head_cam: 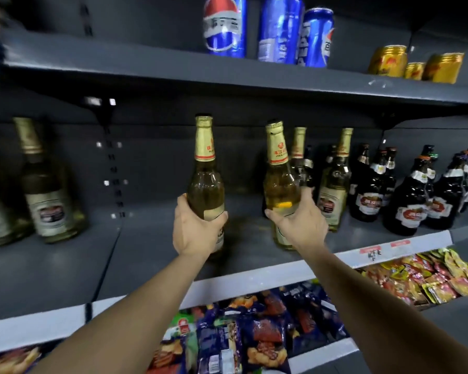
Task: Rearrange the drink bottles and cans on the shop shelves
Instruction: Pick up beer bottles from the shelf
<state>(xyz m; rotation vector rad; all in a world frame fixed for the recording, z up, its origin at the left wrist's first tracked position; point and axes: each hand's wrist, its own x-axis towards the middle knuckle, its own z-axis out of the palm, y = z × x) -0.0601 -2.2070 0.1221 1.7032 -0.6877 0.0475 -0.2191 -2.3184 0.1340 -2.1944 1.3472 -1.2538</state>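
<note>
1. Bottles: two pale gold-foil beer bottles in hands, both upright over middle shelf (146, 247).
2. Left hand (193, 230) wrapped round lower body of left bottle (205, 182); base near shelf surface, contact not clear.
3. Right hand (299, 225) curled round lower body of right bottle (280, 184), thumb on left side, fingers behind.
4. Two more pale bottles (334, 184) just behind right hand; dark beer bottles (411, 195) further right, same shelf.
5. Pale bottles (48, 190) far left, blurred.
6. Upper shelf (119, 66): blue Pepsi cans (224, 25), gold cans (387, 60) to right.
7. Snack packets (254, 333) on shelf below.
</note>
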